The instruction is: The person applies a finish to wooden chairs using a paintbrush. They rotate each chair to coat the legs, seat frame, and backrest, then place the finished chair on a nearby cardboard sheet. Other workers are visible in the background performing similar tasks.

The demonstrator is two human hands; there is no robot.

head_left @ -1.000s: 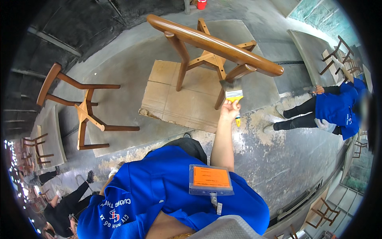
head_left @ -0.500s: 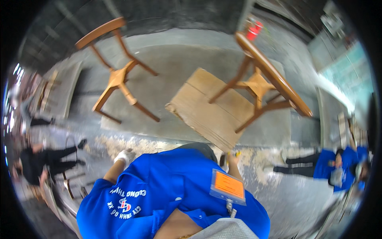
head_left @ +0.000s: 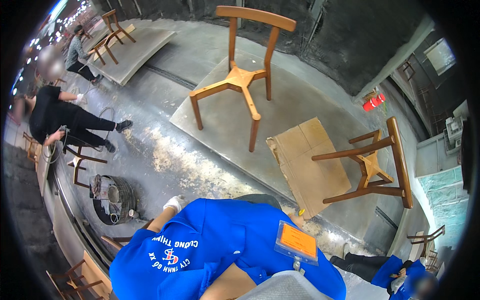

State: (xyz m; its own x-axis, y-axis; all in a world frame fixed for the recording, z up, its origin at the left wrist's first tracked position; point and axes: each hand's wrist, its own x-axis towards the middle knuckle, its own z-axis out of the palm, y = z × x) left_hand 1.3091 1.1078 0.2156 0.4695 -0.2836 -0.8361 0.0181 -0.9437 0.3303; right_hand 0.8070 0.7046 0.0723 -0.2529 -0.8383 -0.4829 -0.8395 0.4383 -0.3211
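My left hand (head_left: 175,203), in a white glove, hangs at my left side. Its loosely bent fingers are partly visible, with nothing seen in them. Beside the cardboard's near corner is my right hand (head_left: 297,219), mostly hidden by my blue shirt and badge. It is closed on a small tool with a yellow end (head_left: 301,212); the rest of the tool is hidden. Ahead, a brown wooden chair frame (head_left: 240,77) without a seat stands upright on a low grey platform (head_left: 210,117). Another seatless chair frame (head_left: 370,162) lies tipped at the right, over flattened cardboard (head_left: 312,165). Neither hand touches a chair.
At the left, a person in black (head_left: 60,112) holds a hose near a dark round bin (head_left: 117,200). Farther back, another person (head_left: 77,55) handles a chair. Someone in blue (head_left: 395,272) stands at lower right. Red extinguishers (head_left: 374,102) stand by the back wall.
My view has swung left, so the chairs and cardboard sit farther right in it. More of the workers and the bin at the left shows. Both my hands stay low at my sides.
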